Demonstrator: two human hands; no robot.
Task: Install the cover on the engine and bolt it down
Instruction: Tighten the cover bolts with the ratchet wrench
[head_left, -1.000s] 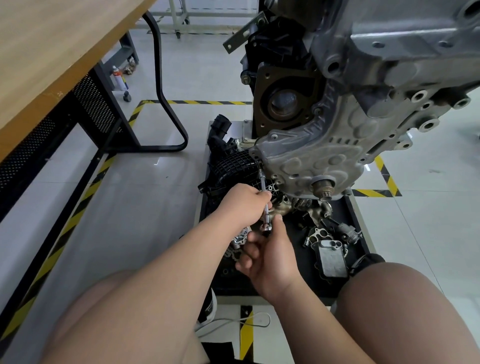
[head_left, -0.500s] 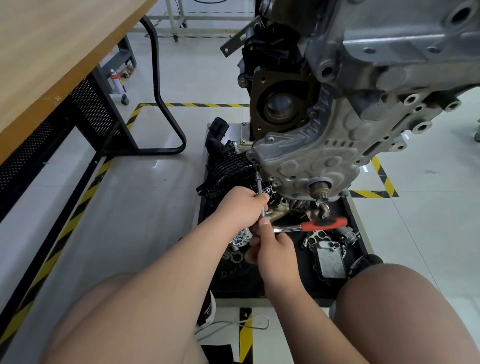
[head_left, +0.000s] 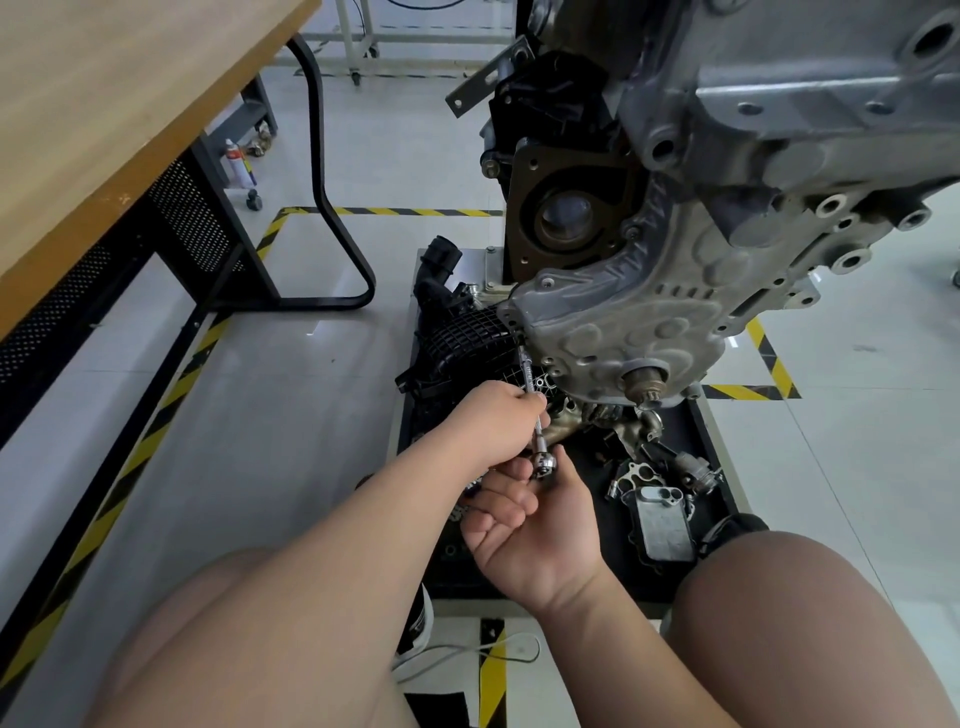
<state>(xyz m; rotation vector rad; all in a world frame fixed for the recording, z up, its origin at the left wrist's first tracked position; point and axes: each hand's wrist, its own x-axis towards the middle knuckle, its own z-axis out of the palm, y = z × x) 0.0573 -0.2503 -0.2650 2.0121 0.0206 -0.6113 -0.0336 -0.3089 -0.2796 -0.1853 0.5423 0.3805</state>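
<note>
Gripping the extension bar (head_left: 525, 371), the left hand (head_left: 493, 421) aims it at the cover (head_left: 639, 322) seated low on the engine (head_left: 779, 78); the right hand (head_left: 540, 530) seemingly clasps the ratchet (head_left: 544, 461). Any tilt could make the bar slip off.

Count's in: 1 left hand (head_left: 498, 421), 1 right hand (head_left: 535, 525), 1 engine (head_left: 779, 130), 1 cover (head_left: 649, 312), 1 ratchet (head_left: 544, 461), 1 extension bar (head_left: 530, 379), 1 tray (head_left: 719, 457), 1 black manifold (head_left: 467, 338), 1 oil cooler (head_left: 662, 525), 1 worktop (head_left: 104, 104), 1 spray can (head_left: 239, 163).
</note>
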